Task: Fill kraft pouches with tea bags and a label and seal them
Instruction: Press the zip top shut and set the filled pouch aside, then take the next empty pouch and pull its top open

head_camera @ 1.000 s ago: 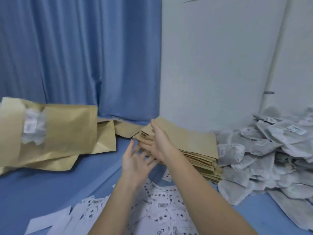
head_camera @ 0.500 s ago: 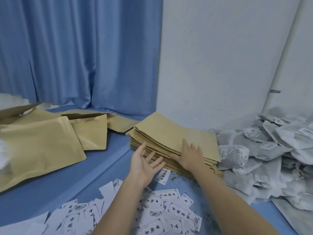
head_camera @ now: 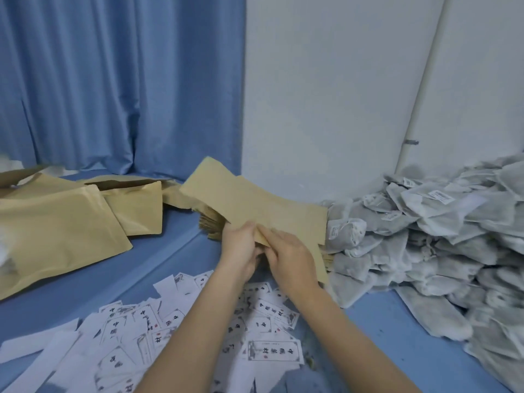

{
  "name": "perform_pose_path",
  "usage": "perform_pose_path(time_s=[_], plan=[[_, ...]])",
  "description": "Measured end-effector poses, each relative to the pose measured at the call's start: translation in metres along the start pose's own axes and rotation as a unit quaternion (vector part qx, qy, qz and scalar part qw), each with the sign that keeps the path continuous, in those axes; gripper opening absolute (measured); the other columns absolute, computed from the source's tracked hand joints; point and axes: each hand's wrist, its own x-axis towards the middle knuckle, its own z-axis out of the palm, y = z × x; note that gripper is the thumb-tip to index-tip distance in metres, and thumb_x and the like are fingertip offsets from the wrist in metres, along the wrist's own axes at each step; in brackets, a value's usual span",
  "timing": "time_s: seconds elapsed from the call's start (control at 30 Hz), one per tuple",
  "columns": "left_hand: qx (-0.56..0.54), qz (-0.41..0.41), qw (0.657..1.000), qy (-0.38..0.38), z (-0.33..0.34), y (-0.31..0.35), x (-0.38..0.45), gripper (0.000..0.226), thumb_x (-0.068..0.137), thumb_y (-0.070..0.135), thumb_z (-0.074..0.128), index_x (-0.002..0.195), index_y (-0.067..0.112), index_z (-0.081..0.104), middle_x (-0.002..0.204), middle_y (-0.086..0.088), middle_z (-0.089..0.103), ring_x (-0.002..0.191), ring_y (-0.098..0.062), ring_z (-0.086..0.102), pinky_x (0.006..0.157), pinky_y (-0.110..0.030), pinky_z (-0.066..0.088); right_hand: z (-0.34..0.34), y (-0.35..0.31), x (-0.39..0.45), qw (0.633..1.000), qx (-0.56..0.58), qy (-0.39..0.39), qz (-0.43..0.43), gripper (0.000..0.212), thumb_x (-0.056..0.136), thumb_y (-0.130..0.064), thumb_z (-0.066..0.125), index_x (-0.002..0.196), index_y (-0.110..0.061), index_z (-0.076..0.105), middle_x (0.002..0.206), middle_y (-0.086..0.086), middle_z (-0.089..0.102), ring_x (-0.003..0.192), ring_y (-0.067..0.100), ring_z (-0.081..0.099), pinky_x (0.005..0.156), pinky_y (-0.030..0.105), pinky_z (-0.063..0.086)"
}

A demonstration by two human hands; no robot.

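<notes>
- A person's left hand (head_camera: 239, 245) and right hand (head_camera: 286, 256) are each pinching the near edge of a kraft pouch (head_camera: 255, 202), lifting it off the pouch stack (head_camera: 211, 222) at the desk's (head_camera: 85, 282) centre.
- Tea bags (head_camera: 442, 236) are lying heaped at 3 o'clock of the stack, touching it.
- Labels (head_camera: 175, 330) are lying scattered at 6 o'clock, under the forearms.
- Filled pouches (head_camera: 56, 234) are lying at 9 o'clock, before a blue curtain (head_camera: 113, 80).
</notes>
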Motion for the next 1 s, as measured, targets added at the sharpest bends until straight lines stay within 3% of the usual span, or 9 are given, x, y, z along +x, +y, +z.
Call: perform_pose_path(time_s=[0.13,0.23,0.33,0.4,0.53,0.67,0.8,0.87,1.0], plan=[[0.263,0.186,0.946,0.036,0.004,0.011,-0.021,0.029,0.097,0.001,0.041,0.122,0.0,0.054,0.115,-0.017,0.062,0.109,-0.032,0.056,0.089,-0.027,0.042,-0.051,-0.012,0.001,0.949,0.261,-0.14,0.11,0.055,0.086,-0.018,0.057,0.137,-0.034,0.044,0.137,-0.008,0.05,0.124,0.008,0.045,0.105,0.025,0.034],[0.395,0.34,0.854,0.005,0.011,0.016,-0.047,0.056,0.088,-0.012,0.037,0.136,0.015,0.05,0.113,-0.009,0.064,0.108,-0.025,0.054,0.077,-0.015,0.034,-0.098,-0.021,-0.005,0.828,0.501,-0.071,0.241,0.035,0.092,-0.034,0.052,0.126,-0.023,0.056,0.119,-0.004,0.064,0.106,0.007,0.061,0.091,0.026,0.051],[0.489,0.442,0.746,-0.093,0.013,0.009,-0.074,0.088,0.069,-0.027,0.035,0.14,0.024,0.045,0.133,-0.008,0.053,0.12,-0.02,0.048,0.103,-0.023,0.035,-0.138,-0.009,-0.018,0.691,0.65,0.041,0.312,0.041,0.094,-0.045,0.042,0.106,-0.012,0.063,0.088,0.002,0.073,0.081,0.016,0.07,0.074,0.035,0.058],[0.577,0.456,0.669,-0.105,0.012,-0.001,-0.087,0.089,0.065,-0.029,0.044,0.139,0.02,0.047,0.136,-0.017,0.05,0.117,-0.034,0.051,0.099,-0.047,0.042,-0.158,0.001,-0.032,0.675,0.643,0.094,0.35,0.035,0.094,-0.041,0.048,0.09,-0.01,0.065,0.07,0.0,0.071,0.063,0.01,0.068,0.056,0.029,0.057],[0.662,0.472,0.576,-0.088,0.008,-0.032,-0.104,0.091,0.049,-0.03,0.061,0.129,0.014,0.059,0.123,-0.024,0.059,0.096,-0.041,0.062,0.083,-0.051,0.049,-0.168,0.025,-0.067,0.647,0.627,0.132,0.414,0.033,0.097,-0.036,0.044,0.082,-0.011,0.059,0.05,-0.005,0.062,0.046,0.004,0.06,0.045,0.021,0.048],[0.752,0.347,0.539,-0.155,0.002,-0.06,-0.104,0.091,0.083,-0.012,0.042,0.149,0.037,0.004,0.155,-0.002,0.017,0.131,-0.024,0.03,0.106,-0.034,0.024,-0.161,0.047,-0.092,0.652,0.589,0.136,0.458,0.025,0.092,-0.025,0.056,0.087,-0.001,0.062,0.07,0.009,0.065,0.062,0.022,0.063,0.052,0.025,0.053],[0.719,0.195,0.618,-0.253,0.006,-0.079,-0.105,0.085,0.087,0.009,0.05,0.151,0.029,-0.003,0.154,-0.001,0.015,0.133,-0.022,0.026,0.109,-0.033,0.024,-0.152,0.065,-0.105,0.665,0.536,0.129,0.504,0.015,0.085,-0.006,0.058,0.07,-0.006,0.056,0.06,0.008,0.047,0.052,0.017,0.046,0.047,0.023,0.05],[0.666,0.066,0.666,-0.329,0.009,-0.08,-0.103,0.106,0.072,0.033,0.069,0.152,0.027,-0.002,0.154,0.002,0.012,0.14,-0.018,0.015,0.114,-0.037,0.019,-0.148,0.072,-0.109,0.652,0.534,0.126,0.523,0.018,0.085,-0.005,0.062,0.067,-0.006,0.06,0.056,0.005,0.057,0.047,0.012,0.054,0.051,0.025,0.053],[0.408,-0.044,0.84,-0.355,0.036,-0.075,-0.105,0.1,0.059,0.038,0.067,0.15,0.028,0.024,0.154,0.011,0.025,0.139,-0.003,0.023,0.113,-0.027,0.023,-0.143,0.075,-0.112,0.613,0.573,0.111,0.532,0.011,0.081,-0.008,0.068,0.088,0.0,0.067,0.08,0.009,0.073,0.071,0.016,0.07,0.061,0.025,0.056]])
